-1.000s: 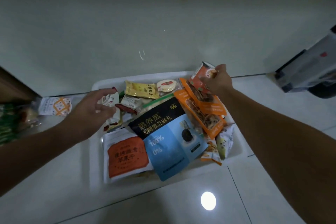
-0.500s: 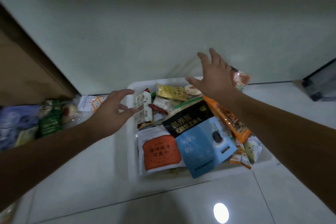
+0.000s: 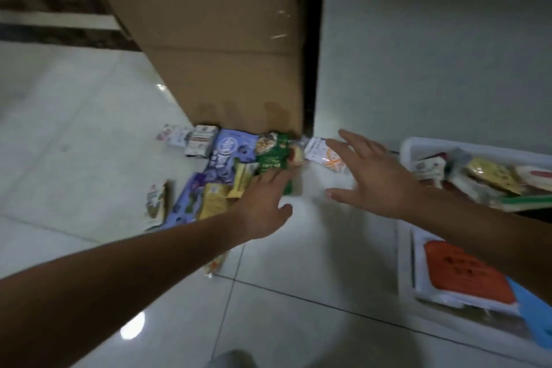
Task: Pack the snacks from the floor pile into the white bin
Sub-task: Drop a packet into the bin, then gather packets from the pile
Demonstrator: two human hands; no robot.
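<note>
White glossy tiles (image 3: 89, 128) carry the snack pile (image 3: 221, 170), which lies against the foot of a brown cardboard box (image 3: 224, 39); motion blur smears every label, so none of the print can be read. The left hand (image 3: 263, 209) reaches into the pile with straight fingers laid on the lower end of a green packet (image 3: 273, 152), thumb splayed free, nothing pinched. The arm covers the near edge of the pile, and only a corner of one wrapper shows beneath it. The right hand (image 3: 370, 179) is spread wide and holds nothing; its fingers overlap a white packet with orange marks (image 3: 321, 152), but whether they touch it cannot be told. Both hands are apart. Well to the right, the white bin (image 3: 418, 143) is cut off by the frame edge, and the right forearm hides its middle; an orange-labelled pouch (image 3: 466, 275) and a yellow packet (image 3: 493, 173) show inside.
</note>
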